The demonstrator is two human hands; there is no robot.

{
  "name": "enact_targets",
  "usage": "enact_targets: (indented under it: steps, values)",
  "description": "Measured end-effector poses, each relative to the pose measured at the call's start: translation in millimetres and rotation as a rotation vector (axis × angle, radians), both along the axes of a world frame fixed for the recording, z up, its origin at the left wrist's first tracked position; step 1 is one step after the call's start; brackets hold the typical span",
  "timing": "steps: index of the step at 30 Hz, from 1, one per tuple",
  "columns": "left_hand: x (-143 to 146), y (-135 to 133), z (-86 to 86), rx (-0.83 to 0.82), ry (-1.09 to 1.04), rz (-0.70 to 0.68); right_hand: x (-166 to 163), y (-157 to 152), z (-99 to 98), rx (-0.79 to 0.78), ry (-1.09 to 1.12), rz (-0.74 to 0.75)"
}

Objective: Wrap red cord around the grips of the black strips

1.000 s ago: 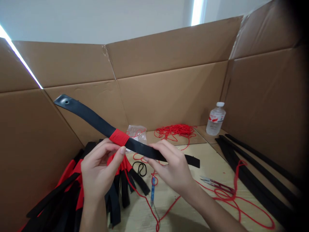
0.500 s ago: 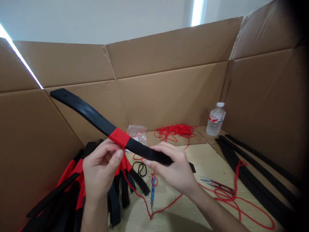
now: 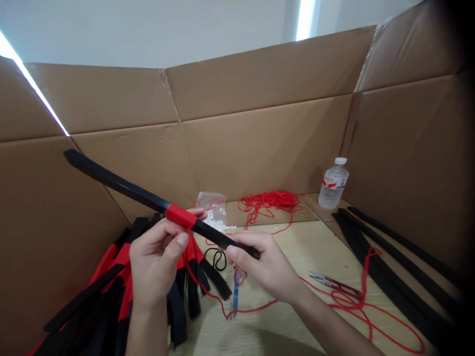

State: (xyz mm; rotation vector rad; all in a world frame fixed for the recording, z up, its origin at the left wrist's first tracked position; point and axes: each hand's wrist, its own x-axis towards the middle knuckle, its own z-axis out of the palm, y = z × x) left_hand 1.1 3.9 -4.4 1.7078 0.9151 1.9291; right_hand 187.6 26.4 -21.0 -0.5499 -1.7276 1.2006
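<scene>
My view is straight down the head camera, clock read from its middle. I have the black strip [image 3: 126,185] held in the air around eight o'clock, sloping from its far end at nine o'clock down into the right hand. A band of red cord [image 3: 181,217] is wound round it.

The left hand [image 3: 158,262], at eight o'clock, is closed on the strip at the band, thumb below and a fingertip showing beyond. The right hand [image 3: 267,267], at five o'clock, is clamped on the strip's lower end, thumb on top. The hands are apart from each other. From the band, cord sags toward six o'clock, then passes behind my right wrist to loops near four o'clock.

Below the left hand I see a pile [image 3: 111,296] of black strips with red bands. The pen [image 3: 236,296] lies at six o'clock on the table [image 3: 308,247], with a black loop [image 3: 218,259] just beside it. Snips [image 3: 336,285] sit between four and five, the bottle [image 3: 333,183] at three, a heap [image 3: 274,200] of red cord at four, and a clear bag [image 3: 215,210] at seven.
</scene>
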Motion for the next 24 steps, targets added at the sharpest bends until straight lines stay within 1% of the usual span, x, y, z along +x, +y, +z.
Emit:
enact_targets:
  steps: [6,9,11,13,16,18,19,21,23,24]
  values:
    - [-5,1,-3.6,-0.024,0.039,0.132,-3,2,-10.6,-0.225,0.056,0.158]
    - [-5,2,-4.4,-0.025,0.051,0.145,-4,2,-12.3,-0.332,0.125,0.231]
    - [-4,2,-4.0,-0.009,0.049,0.118,-4,2,-12.7,-0.391,0.160,0.281]
    - [-2,1,-3.0,0.009,0.044,0.058,-5,1,-12.8,-0.465,0.187,0.344]
    - [1,-1,-1.6,0.024,0.037,-0.040,-6,-1,-12.4,-0.614,0.224,0.491]
    - [0,-1,-1.8,0.019,0.038,-0.071,-6,-1,-12.0,-0.685,0.228,0.603]
    - [0,-2,-2.2,0.020,0.039,-0.069,-6,0,-11.9,-0.705,0.216,0.645]
    - [-1,-2,-3.6,0.031,0.049,-0.033,-6,1,-12.1,-0.723,0.179,0.682]
    - [-2,-2,-5.1,0.038,0.067,0.030,-6,3,-12.7,-0.706,0.138,0.675]
    - [-2,-2,-5.6,0.038,0.076,0.064,-7,4,-13.0,-0.672,0.115,0.654]
